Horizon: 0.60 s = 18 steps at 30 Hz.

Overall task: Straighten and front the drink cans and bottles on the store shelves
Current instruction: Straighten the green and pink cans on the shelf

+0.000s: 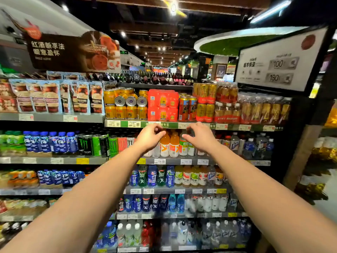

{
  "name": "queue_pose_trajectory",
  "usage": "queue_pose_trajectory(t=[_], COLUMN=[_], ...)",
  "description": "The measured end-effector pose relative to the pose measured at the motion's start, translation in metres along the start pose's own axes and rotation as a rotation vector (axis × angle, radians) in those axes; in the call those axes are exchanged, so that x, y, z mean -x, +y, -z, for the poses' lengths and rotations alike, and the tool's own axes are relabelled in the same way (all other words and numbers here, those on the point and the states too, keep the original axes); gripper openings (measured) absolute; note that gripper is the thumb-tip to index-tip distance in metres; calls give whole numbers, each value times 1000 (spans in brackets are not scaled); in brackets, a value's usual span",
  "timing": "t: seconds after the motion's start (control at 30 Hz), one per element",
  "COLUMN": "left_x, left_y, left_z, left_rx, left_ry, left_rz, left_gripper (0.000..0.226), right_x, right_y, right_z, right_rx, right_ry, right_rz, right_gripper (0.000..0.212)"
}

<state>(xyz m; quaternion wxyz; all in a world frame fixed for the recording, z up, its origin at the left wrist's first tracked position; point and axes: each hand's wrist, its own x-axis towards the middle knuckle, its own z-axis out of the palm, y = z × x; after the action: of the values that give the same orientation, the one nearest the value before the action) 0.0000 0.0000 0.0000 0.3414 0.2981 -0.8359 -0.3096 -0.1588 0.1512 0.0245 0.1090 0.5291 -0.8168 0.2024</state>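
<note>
- Both arms reach to the second shelf down, near the middle of its front edge, where two orange bottles (170, 145) stand side by side with paler bottles (186, 146) just to their right.
- The left hand (148, 136) is at the left flank of the orange bottles, fingers curled with thumb and forefinger nearly meeting; it looks to be brushing a cap or shoulder, but whether it really touches cannot be told.
- The right hand (200, 137) mirrors it over the paler bottles, fingers bent and loosely parted, clamped on nothing that can be seen.
- Judged from this, the step in hand is squaring this short run of bottles: take each by the shoulder, draw it to the shelf's front edge (171, 161), and turn the label outward.
- Worth doing gently, since the bottles stand close together and a push on one will likely rock its neighbour.
- The energy drink cans (98, 145) toward the left end of the same shelf already sit close to the front edge.
- On the top shelf some gold cans (125, 106) lie on their sides over the upright ones, and probably need attention later.
</note>
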Motion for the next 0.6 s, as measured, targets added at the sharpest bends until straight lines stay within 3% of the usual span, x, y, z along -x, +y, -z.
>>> queue_pose_trajectory(t=[0.6], left_x=[-79], left_y=[-72], left_z=[29], left_rx=[-14], left_ry=[-5], left_rz=[-74], left_gripper=[27], right_x=[-101], right_y=[-48], right_z=[-64], right_rx=[-2], right_ry=[-10], right_rz=[-4], right_gripper=[48])
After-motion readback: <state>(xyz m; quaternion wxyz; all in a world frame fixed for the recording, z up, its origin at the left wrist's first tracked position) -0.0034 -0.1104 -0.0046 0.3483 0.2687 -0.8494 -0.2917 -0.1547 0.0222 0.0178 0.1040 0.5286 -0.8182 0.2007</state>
